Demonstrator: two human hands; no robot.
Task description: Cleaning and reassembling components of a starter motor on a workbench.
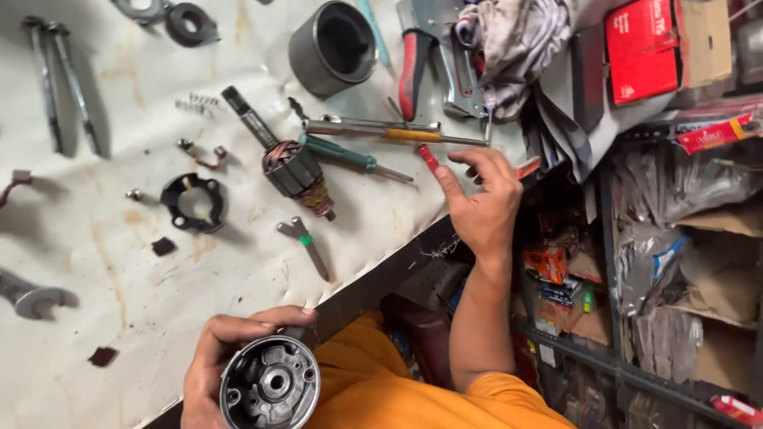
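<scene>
At bench edge: both hands working.
Left hand point(213, 361): grip clamped on round grey motor end housing point(270, 384), held off the bench point(119, 262), open face up.
Right hand point(479, 199): fingers pinched on small red-handled tool point(429, 158), beside green screwdriver point(350, 156).
Armature point(292, 168): lying mid-bench.

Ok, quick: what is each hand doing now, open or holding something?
Left hand: closed around a round metal housing.
Right hand: fingers pinching a small red tool at the bench edge.
</scene>
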